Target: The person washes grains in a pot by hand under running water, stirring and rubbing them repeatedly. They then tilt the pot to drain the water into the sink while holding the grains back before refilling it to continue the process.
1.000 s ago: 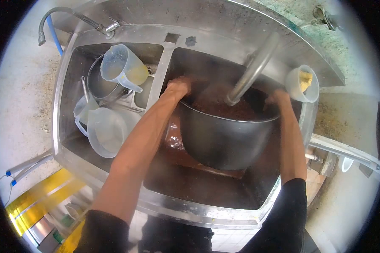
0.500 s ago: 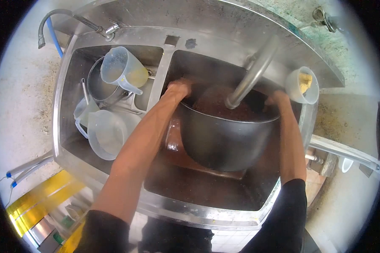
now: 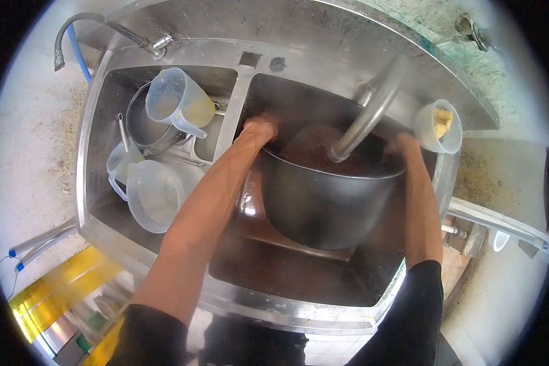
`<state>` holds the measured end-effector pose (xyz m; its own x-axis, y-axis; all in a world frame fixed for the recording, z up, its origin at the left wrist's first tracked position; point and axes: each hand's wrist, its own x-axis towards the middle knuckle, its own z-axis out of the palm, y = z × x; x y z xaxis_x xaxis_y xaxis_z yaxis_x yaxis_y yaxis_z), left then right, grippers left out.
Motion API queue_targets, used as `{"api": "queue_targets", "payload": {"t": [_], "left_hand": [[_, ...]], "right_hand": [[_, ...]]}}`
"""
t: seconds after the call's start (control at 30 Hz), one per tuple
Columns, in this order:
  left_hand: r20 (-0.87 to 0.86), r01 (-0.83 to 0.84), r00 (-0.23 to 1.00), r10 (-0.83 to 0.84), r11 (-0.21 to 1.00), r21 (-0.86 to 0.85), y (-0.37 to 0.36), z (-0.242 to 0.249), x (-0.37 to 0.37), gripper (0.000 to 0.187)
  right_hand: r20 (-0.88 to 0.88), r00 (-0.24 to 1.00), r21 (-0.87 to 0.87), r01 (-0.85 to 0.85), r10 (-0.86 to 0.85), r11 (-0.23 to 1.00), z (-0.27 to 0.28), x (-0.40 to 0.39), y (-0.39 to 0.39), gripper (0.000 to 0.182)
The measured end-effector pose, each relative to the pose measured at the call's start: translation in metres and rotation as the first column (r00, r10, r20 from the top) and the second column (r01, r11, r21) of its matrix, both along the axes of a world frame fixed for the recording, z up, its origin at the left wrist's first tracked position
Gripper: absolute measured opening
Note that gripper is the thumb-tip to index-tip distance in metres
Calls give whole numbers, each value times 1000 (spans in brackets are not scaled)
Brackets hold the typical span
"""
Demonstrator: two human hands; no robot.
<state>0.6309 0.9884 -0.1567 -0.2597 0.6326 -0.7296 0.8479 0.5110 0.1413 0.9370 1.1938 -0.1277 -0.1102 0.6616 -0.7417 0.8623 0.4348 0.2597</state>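
Note:
A large dark pot (image 3: pixel 326 204) stands in the right sink basin, with reddish-brown contents (image 3: pixel 308 148) inside its rim. My left hand (image 3: pixel 260 128) is closed at the pot's left side, and my right hand (image 3: pixel 402 144) is closed at its right side. The handles are hidden under my fingers. A curved metal faucet (image 3: pixel 366 122) reaches down over the pot, its end above the contents. Reddish-brown liquid (image 3: pixel 250 204) lies in the basin around the pot's base. Haze like steam blurs the area.
In the left basin lie a plastic measuring jug (image 3: pixel 177 100), another clear plastic container (image 3: pixel 155 195) and a round metal pan (image 3: pixel 141 116). A white cup with a yellow sponge (image 3: pixel 442 122) sits on the right ledge. A hose sprayer (image 3: pixel 59 61) hangs at the upper left.
Both hands keep their places on the pot, which has barely moved. The view has shifted very slightly. Less liquid shows on the basin floor in front of the pot.

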Motion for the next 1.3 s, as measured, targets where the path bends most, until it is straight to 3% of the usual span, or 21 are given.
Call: {"api": "queue_targets", "payload": {"t": [0.2,0.33,0.4,0.53,0.63,0.7,0.8,0.83,0.87,0.93,0.97,1.03,1.1,1.17,1.3], "left_hand": [[6,9,1000,-10,1000,17,0,-22,-6,42],[3,6,1000,-6,1000,5,3,-21,-6,50],[1,-12,1000,12,1000,-20,2,-16,-5,51],[25,1,1000,-1,1000,9,2,-20,-7,49],[27,7,1000,-7,999,31,-1,-14,-7,47],[23,18,1000,-19,999,51,-11,-2,-2,45],[-11,-69,997,72,986,149,-37,6,12,40],[-51,-87,994,96,984,153,-53,-3,19,41],[-61,-74,994,93,960,270,-77,-11,27,43],[-32,-104,991,128,906,410,-117,-4,47,47],[14,-155,986,165,890,429,-132,6,60,48],[61,-203,979,195,887,415,-155,23,84,46],[108,-255,967,231,885,390,-172,30,102,44],[176,-356,932,317,895,270,-183,32,112,38],[169,-359,931,325,900,246,-188,30,121,42]], "right_hand": [[-6,1000,-41,12,-12,999,-18,9,14,64],[0,999,-85,-33,33,996,-29,14,20,65],[-48,996,2,-73,73,997,-36,17,20,52],[-45,998,50,-32,34,998,0,-2,2,53],[-30,999,6,-15,15,1000,26,-14,-8,52],[-108,991,-111,-86,74,990,46,-20,-19,52],[-158,983,6,-92,92,996,-20,26,-6,60],[-153,988,3,-11,12,1000,-12,30,-14,56],[-149,987,-2,68,-67,998,-2,35,-35,53],[-262,960,168,146,-98,975,38,43,-89,56],[-339,937,242,174,-85,955,24,65,-106,58],[-450,883,239,266,-136,934,46,76,-148,49],[-513,852,272,271,-98,923,27,105,-174,45],[-525,842,269,302,-123,914,29,107,-190,43],[-557,813,259,366,-171,894,-2,121,-202,37]]}}
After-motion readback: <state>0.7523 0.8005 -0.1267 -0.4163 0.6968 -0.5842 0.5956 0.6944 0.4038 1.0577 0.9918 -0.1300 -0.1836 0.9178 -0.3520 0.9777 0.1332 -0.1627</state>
